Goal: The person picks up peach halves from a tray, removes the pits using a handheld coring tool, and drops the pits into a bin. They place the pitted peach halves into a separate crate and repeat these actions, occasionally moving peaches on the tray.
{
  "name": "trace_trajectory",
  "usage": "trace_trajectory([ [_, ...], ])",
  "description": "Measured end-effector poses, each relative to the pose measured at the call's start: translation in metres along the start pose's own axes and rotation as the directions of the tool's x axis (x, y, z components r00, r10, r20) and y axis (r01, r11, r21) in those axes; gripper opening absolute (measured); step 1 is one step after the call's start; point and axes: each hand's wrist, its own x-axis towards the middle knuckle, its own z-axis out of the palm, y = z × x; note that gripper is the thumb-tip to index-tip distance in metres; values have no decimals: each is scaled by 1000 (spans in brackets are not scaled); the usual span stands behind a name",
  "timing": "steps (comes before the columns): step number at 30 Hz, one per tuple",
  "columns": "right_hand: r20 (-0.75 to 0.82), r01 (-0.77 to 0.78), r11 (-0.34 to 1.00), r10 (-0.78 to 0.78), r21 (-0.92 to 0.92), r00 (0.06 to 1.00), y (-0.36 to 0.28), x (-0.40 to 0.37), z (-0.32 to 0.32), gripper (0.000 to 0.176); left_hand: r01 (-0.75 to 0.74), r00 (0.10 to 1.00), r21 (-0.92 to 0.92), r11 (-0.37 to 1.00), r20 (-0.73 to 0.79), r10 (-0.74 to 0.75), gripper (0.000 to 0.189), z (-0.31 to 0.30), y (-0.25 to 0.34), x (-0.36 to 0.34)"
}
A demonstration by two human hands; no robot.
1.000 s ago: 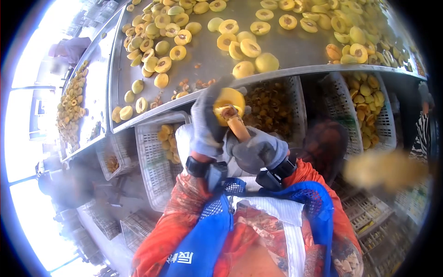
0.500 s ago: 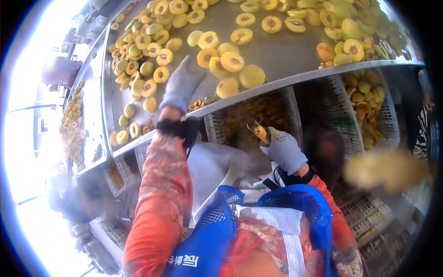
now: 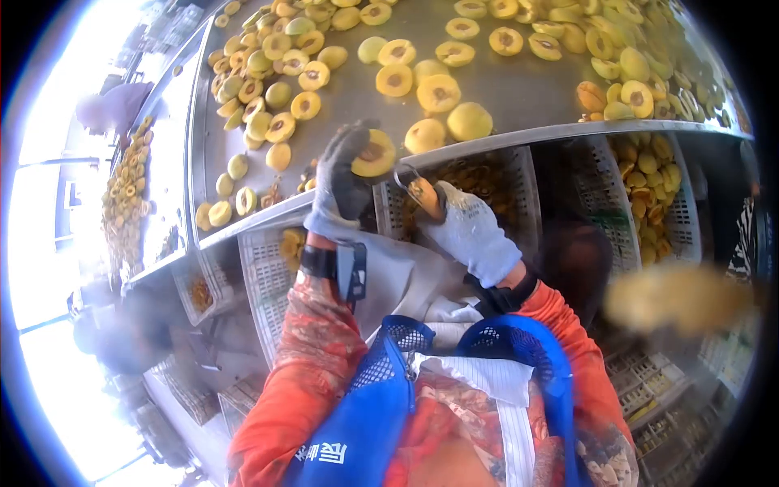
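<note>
My left hand (image 3: 341,178), in a grey glove with dark fingers, grips a halved yellow peach (image 3: 375,154) just over the near rim of the metal table. The cut face with its brown centre is turned up toward me. My right hand (image 3: 472,231), gloved in pale grey, is closed around the wooden handle of a pitting tool (image 3: 423,195). Its curved metal loop points at the peach half, close to its right edge. Beyond the rim, more peach halves (image 3: 438,93) lie on the table, some cut side up and some skin side up.
The metal table (image 3: 341,85) has a raised rim (image 3: 487,149) running across in front of me. Below it stand a white crate (image 3: 526,191) with orange-brown pieces and another crate (image 3: 684,215) with peach halves at right. A person (image 3: 118,109) is at the far left by another fruit-covered table.
My left hand has picked up a peach half and come back to the rim. The right hand has moved up and left, bringing the pitting tool beside it.
</note>
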Motion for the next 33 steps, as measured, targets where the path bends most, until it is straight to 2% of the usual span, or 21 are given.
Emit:
trace_trajectory([
  [1, -10, 26, 1000, -26, 0, 1000, -3, 3, 7, 29, -145, 989, 177, 974, 68, 135, 36, -5, -7, -10],
  [3, -28, 42, 999, -43, -35, 999, -9, 3, 16, 31, -440, 897, 475, 762, 199, 394, 34, -12, -19, -30],
  [5, -13, 33, 999, -33, -30, 999, -14, -4, 20, 33, -533, 818, 645, 548, 227, 529, 32, -9, -25, -43],
  [6, -6, 26, 999, -26, -27, 1000, -15, -8, 21, 33, -512, 835, 559, 652, 147, 530, 32, -8, -31, -46],
  [8, 61, -75, 997, 74, 19, 995, -25, -15, 19, 34, -492, 839, 504, 710, 58, 541, 32, -2, -36, -54],
  [9, 93, -128, 991, 124, 40, 988, -29, -19, 18, 35, -495, 824, 548, 675, 50, 564, 32, 4, -36, -60],
  [11, 64, -98, 995, 100, -37, 993, -29, -25, 19, 29, -510, 781, 667, 543, 95, 617, 32, 7, -38, -65],
  [13, 59, -79, 995, 83, -64, 995, -27, -30, 22, 27, -519, 725, 789, 328, 202, 659, 33, 5, -43, -68],
  [15, 73, -68, 997, 71, -40, 995, -24, -35, 28, 28, -644, 629, 737, 206, 356, 691, 32, 7, -41, -66],
  [17, 92, -76, 997, 77, -14, 993, -15, -35, 29, 29, -643, 715, 642, 418, 306, 629, 33, 14, -39, -70],
  [18, 98, -80, 997, 80, 0, 992, -11, -35, 30, 30, -531, 836, 532, 659, 203, 510, 33, 22, -41, -74],
  [19, 86, -22, 999, 18, 46, 996, -7, -34, 34, 29, -372, 928, 383, 846, 128, 350, 33, 28, -42, -77],
  [21, 48, 88, 987, -95, 134, 994, -5, -36, 36, 28, -333, 939, 339, 880, 32, 343, 30, 39, -43, -79],
  [22, 130, -5, 970, -28, 244, 991, -7, -38, 32, 26, -318, 940, 314, 895, -17, 340, 29, 43, -42, -80],
  [25, 360, -265, 819, 77, 510, 930, -26, -41, 10, 21, -375, 911, 523, 765, 56, 409, 26, 52, -38, -82],
  [28, 524, -447, 590, 46, 673, 851, -21, -48, 1, 18, -401, 898, 620, 675, 123, 422, 24, 51, -40, -80],
  [30, 639, -564, 436, -32, 701, 769, -24, -50, -17, 17, -331, 936, 591, 736, 104, 337, 24, 46, -40, -75],
  [33, 654, -609, 340, -23, 717, 756, -24, -53, -15, 15, -259, 964, 465, 847, 66, 259, 23, 51, -38, -73],
])
